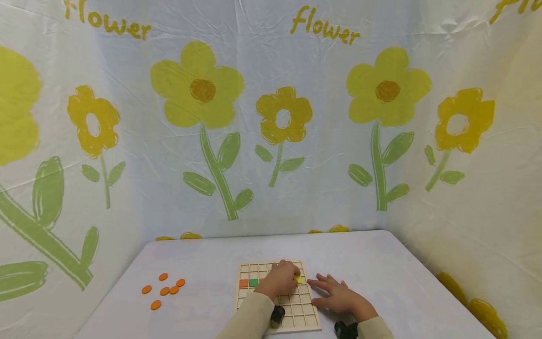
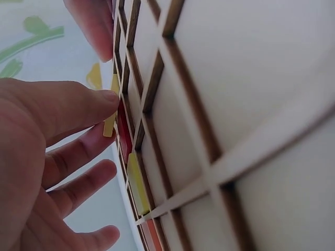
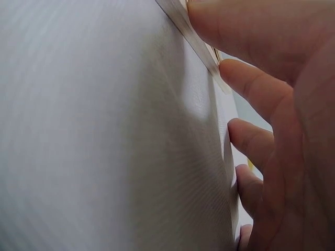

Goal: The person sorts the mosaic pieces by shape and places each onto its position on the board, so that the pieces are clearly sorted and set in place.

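A wooden grid board (image 1: 306,320) lies on the table, divided into square cells. My left hand (image 1: 278,278) reaches across it and pinches a small yellow tile (image 2: 110,112) between thumb and index finger, at the board's right side. In the left wrist view the other fingers are spread. An orange tile (image 1: 243,283) and a green tile (image 1: 253,282) sit in one row of cells; a red tile (image 2: 124,130) also shows near the held one. My right hand (image 1: 338,297) lies beside the board, with thumb and index fingertip at its right edge and fingers extended.
Several orange discs (image 1: 164,291) lie scattered on the white tabletop (image 1: 203,268) to the board's left. A flower-printed curtain (image 1: 296,197) hangs behind the table and at both sides. Dark wrist devices (image 1: 277,314) are on both arms.
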The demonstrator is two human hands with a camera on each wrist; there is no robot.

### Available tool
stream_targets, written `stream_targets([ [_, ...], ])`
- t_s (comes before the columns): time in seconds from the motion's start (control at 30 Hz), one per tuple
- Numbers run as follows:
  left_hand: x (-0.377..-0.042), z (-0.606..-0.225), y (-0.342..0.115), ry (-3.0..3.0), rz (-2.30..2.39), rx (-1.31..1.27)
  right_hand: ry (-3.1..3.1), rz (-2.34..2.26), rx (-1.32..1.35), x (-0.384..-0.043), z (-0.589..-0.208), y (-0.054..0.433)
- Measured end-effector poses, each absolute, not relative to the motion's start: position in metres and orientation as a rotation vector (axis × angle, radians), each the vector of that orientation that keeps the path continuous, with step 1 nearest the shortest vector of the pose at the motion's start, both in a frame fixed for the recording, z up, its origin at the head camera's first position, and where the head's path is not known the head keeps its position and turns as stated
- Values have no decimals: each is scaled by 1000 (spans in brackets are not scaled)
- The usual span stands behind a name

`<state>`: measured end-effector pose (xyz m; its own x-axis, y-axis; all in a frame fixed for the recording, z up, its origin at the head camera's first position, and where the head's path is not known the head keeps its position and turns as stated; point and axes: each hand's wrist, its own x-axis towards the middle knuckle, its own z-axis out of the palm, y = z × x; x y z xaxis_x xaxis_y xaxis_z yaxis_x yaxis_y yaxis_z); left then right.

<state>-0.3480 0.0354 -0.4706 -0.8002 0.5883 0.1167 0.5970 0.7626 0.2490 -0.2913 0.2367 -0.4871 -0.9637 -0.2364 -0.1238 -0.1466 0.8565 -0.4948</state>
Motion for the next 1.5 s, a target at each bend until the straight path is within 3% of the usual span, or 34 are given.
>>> stream_targets([
  [0.83, -345, -470, 49, -2964, -350, -966, 2846, -748, -329, -291, -491, 236],
  [1.5, -344, -475, 6, -2899, -367, -947, 2838, -758, -295, -292, -485, 235],
])
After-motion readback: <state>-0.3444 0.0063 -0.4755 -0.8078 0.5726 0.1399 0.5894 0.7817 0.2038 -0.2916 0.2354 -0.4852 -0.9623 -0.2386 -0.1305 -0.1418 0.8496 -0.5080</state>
